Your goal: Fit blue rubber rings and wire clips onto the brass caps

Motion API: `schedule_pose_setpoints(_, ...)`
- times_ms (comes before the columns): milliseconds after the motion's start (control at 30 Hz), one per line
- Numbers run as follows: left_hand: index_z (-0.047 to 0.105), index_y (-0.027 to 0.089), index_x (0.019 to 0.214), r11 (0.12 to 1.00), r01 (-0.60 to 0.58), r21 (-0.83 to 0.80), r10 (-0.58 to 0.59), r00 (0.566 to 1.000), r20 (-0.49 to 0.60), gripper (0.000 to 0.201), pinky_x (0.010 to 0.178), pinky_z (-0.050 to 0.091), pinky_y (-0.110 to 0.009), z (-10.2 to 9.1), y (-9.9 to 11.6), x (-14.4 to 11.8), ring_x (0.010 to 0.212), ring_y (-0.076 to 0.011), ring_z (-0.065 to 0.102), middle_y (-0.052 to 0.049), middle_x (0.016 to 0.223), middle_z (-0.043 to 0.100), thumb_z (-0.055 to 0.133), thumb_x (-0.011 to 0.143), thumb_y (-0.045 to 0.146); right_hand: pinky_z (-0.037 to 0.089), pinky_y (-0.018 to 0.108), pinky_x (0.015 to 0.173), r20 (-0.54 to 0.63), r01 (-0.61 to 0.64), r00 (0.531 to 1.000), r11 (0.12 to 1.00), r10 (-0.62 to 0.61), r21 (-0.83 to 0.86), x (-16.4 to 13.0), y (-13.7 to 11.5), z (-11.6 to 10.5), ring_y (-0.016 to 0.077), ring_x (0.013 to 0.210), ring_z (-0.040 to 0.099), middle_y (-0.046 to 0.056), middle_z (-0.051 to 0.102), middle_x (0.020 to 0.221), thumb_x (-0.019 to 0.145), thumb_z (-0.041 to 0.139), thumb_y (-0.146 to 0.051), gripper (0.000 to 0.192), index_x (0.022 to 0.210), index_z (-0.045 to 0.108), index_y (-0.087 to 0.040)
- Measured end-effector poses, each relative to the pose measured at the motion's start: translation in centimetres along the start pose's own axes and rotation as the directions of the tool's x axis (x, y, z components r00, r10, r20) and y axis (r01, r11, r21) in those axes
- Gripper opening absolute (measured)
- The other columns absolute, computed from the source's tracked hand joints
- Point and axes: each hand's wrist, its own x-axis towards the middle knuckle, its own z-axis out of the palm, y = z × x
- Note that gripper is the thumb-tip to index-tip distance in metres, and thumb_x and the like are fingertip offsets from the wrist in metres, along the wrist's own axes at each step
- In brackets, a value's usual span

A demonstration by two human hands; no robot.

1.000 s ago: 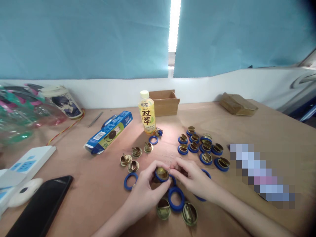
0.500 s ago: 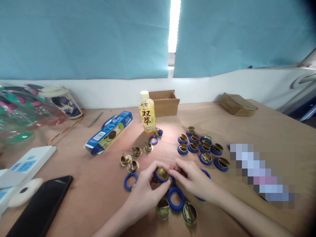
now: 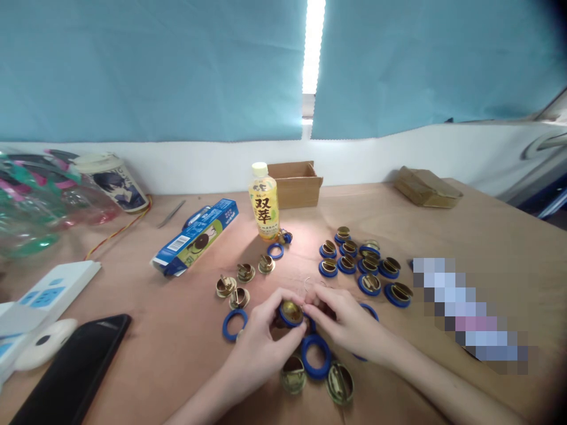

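Note:
My left hand (image 3: 264,335) is curled around a round brass cap (image 3: 291,311) fitted with a blue ring, gripping it by the edge. My right hand (image 3: 344,321) pinches close to that cap's right side; what is between its fingertips is too small to tell. A thin curved strand (image 3: 306,284) shows just above the right fingers. Below the hands lie a loose blue ring (image 3: 316,373) and two brass caps without rings, one (image 3: 293,374) to its left and another (image 3: 340,383) to its right. More blue rings are partly hidden behind my right hand.
Several brass caps with blue rings (image 3: 369,284) stand grouped at right; several bare caps (image 3: 226,286) and a blue ring (image 3: 234,340) lie at left. Beyond are a drink bottle (image 3: 264,206), open cardboard box (image 3: 295,192) and blue snack box (image 3: 195,237). A phone (image 3: 75,372) lies front left.

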Motion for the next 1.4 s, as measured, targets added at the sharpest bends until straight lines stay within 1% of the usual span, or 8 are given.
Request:
schedule_pose_setpoints(267, 0.06, 0.021, 0.104, 1.0, 0.0, -0.001, 0.0, 1.0, 0.011, 0.016, 0.084, 0.054, -0.03, -0.08, 0.04, 0.07, 0.093, -0.0201, 0.067, -0.002, 0.099, 0.07, 0.061, 0.089, 0.015, 0.039, 0.025, 0.065, 0.008, -0.001, 1.0, 1.0, 0.001, -0.019, 0.01, 0.01, 0.04, 0.0138, 0.07, 0.056, 0.0, 0.061, 0.079, 0.099, 0.052, -0.018, 0.019, 0.08, 0.053, -0.019)
schedule_pose_setpoints(400, 0.06, 0.021, 0.103, 1.0, 0.0, 0.018, 0.0, 1.0, 0.002, 0.017, 0.084, 0.054, -0.029, -0.06, 0.01, 0.08, 0.094, -0.0202, 0.067, -0.002, 0.098, 0.071, 0.061, 0.088, 0.015, 0.04, 0.025, 0.066, 0.011, -0.001, 1.0, 1.0, 0.001, -0.021, -0.11, 0.09, 0.07, 0.0139, 0.072, 0.057, -0.001, 0.061, 0.079, 0.099, 0.052, -0.018, 0.018, 0.081, 0.053, -0.019)
schedule_pose_setpoints(567, 0.06, 0.021, 0.103, 1.0, -0.005, 0.002, 0.005, 1.0, -0.005, 0.017, 0.083, 0.054, -0.029, 0.01, 0.0, 0.04, 0.092, -0.0201, 0.067, -0.002, 0.098, 0.071, 0.062, 0.087, 0.015, 0.041, 0.026, 0.067, 0.01, 0.0, 1.0, 1.0, 0.001, -0.025, -0.04, 0.1, 0.07, 0.0144, 0.073, 0.057, 0.0, 0.061, 0.08, 0.1, 0.051, -0.019, 0.019, 0.081, 0.053, -0.019)
schedule_pose_setpoints(967, 0.061, 0.022, 0.103, 1.0, -0.003, 0.007, 0.003, 1.0, -0.007, 0.017, 0.082, 0.054, -0.027, -0.03, 0.01, 0.05, 0.092, -0.0194, 0.067, -0.001, 0.097, 0.071, 0.061, 0.088, 0.014, 0.04, 0.026, 0.066, 0.012, -0.001, 1.0, 1.0, 0.001, -0.017, -0.09, 0.06, 0.09, 0.0143, 0.073, 0.057, 0.0, 0.061, 0.08, 0.1, 0.051, -0.019, 0.019, 0.081, 0.053, -0.019)
schedule_pose_setpoints(1400, 0.06, 0.022, 0.103, 1.0, -0.006, 0.014, 0.006, 1.0, -0.004, 0.017, 0.085, 0.054, -0.028, -0.05, 0.05, 0.01, 0.095, -0.0198, 0.068, -0.001, 0.1, 0.071, 0.061, 0.088, 0.014, 0.039, 0.026, 0.066, 0.005, -0.014, 1.0, 1.0, 0.015, -0.016, 0.09, -0.07, 0.08, 0.0141, 0.071, 0.055, -0.001, 0.06, 0.079, 0.099, 0.051, -0.019, 0.019, 0.08, 0.052, -0.02)
